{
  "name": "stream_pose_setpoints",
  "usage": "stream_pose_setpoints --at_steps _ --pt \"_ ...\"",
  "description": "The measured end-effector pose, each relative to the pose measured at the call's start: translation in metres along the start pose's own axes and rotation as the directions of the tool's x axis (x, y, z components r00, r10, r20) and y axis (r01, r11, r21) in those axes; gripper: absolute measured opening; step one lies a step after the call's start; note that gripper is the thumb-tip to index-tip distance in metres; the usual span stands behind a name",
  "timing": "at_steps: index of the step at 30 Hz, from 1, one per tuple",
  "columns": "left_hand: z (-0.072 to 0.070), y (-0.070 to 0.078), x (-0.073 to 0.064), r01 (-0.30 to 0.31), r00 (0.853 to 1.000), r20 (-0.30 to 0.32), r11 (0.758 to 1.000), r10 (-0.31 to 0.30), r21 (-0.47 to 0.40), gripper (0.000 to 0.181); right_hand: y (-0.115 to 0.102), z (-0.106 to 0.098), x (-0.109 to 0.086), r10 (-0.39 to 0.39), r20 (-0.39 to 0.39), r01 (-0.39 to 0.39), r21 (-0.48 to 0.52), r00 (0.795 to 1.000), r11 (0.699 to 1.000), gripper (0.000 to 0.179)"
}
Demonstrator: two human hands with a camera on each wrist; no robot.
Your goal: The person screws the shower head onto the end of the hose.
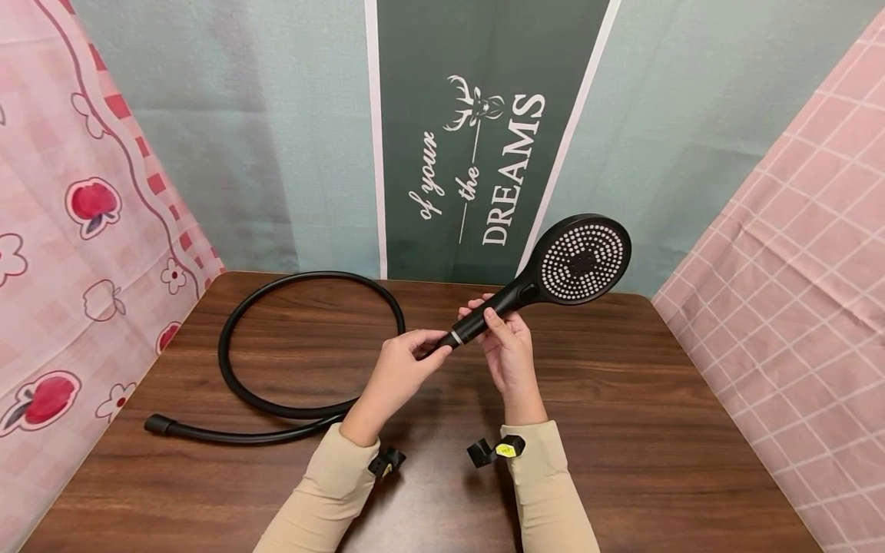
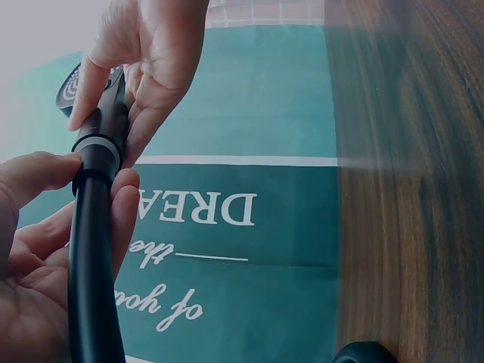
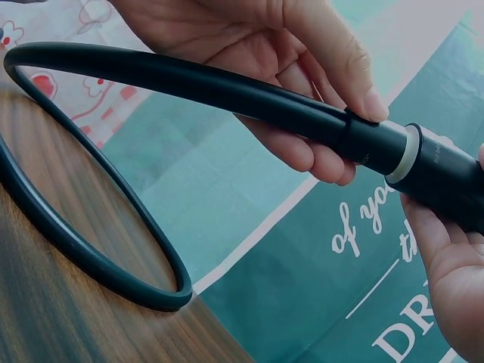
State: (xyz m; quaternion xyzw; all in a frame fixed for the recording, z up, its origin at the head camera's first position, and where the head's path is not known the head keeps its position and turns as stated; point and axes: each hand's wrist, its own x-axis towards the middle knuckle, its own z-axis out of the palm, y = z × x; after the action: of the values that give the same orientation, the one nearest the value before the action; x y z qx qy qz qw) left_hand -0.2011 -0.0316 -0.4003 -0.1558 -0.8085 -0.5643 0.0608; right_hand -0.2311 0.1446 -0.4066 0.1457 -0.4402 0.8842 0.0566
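Note:
A black handheld shower head with pale nozzles is held tilted above the table, its face towards the head camera. My right hand grips its handle, the thumb lying along the top. At the handle's lower end, my left hand pinches the end fitting of a black shower hose between thumb and fingers. A pale ring shows where the fitting meets the handle. Whether the threads are engaged is hidden. From the left hand the hose loops over the table to its loose end fitting at the left.
The brown wooden table lies under both hands. Behind it hangs a blue-green cloth with a dark lettered panel. Pink patterned cloths stand at the left and right sides.

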Motion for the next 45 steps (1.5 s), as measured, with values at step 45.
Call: stream_pose_setpoints --at_steps 45 --pt "-0.0011 0.0038 -0.0005 0.004 1.000 -0.011 1.000 -0.004 -0.011 0.021 0.0001 -0.0009 0.0005 0.012 -0.005 -0.012 0.013 1.000 1.000 0.016"
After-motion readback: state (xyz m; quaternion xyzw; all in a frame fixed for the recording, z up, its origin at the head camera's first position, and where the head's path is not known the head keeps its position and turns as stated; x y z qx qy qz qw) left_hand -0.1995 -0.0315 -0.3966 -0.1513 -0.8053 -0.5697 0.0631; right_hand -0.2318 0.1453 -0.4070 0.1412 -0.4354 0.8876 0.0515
